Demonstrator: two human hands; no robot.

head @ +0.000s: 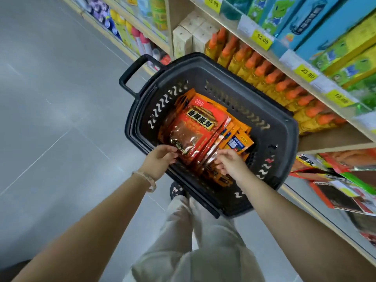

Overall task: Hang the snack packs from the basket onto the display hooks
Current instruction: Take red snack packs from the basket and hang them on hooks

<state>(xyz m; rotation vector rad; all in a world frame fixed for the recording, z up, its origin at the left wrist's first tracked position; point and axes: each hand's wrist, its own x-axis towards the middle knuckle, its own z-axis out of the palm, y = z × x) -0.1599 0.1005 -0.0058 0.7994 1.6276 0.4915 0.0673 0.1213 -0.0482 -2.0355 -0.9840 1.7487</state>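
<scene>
1. The left hand reaches into the basket. Its thumb and fingers are curled, pinching the near edge of the top pack. A beaded bracelet sits on that wrist.
2. The right hand is just beside it. Its bent fingers are tucked in among the near edges of the snack packs stacked under and beside the top one, holding a few of them.
3. The top pack is red and orange. It has a bold band of yellow characters on black and a clear window showing dark reddish-brown contents. It lies tilted across the stack, with its header end toward the basket's far wall.
4. The other packs are orange, some with blue labels, and they crowd toward the basket's right wall.
5. The basket is dark plastic with wavy slots in its walls and a loop handle at its far left corner. It sits over the grey floor, close beside the shelf.
6. The shelf carries a row of yellow bottles with orange caps. Yellow price tags line the edge above them. More flat packs show off the basket's near right corner.
</scene>
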